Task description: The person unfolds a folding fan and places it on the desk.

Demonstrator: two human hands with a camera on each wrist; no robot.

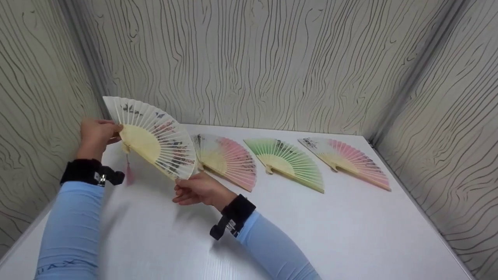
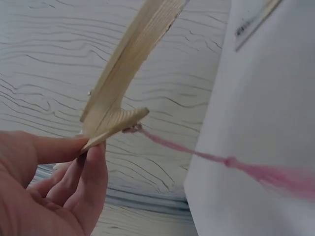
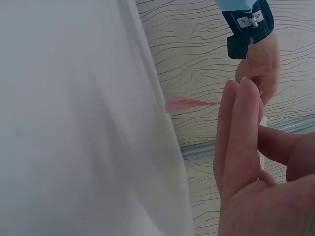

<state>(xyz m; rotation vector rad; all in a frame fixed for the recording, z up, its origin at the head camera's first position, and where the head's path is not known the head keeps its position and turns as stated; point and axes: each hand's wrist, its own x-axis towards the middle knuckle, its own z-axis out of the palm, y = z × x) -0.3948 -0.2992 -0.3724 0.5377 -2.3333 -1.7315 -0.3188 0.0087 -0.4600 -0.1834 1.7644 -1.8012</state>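
A white folding fan [image 1: 142, 140] with dark flower prints and pale wooden ribs is spread wide above the left part of the table. My left hand [image 1: 95, 136] pinches its upper-left outer stick between thumb and fingers. At the fan's lower-right corner, my right hand [image 1: 204, 190] pinches the end of the other outer stick. From the ribs' pivot hangs a pink tassel [image 1: 128, 175]. The left wrist view shows the wooden ribs [image 2: 130, 64] edge-on above the thumb. In the right wrist view my fingers [image 3: 241, 142] hide most of the fan.
To the right, a pink-and-white fan [image 1: 233, 161], a green fan [image 1: 291, 163] and another pink-and-white fan [image 1: 354, 161] lie spread in a row on the white table [image 1: 350, 233]. Wood-grain patterned panels [image 1: 241, 62] enclose the table at the back and sides.
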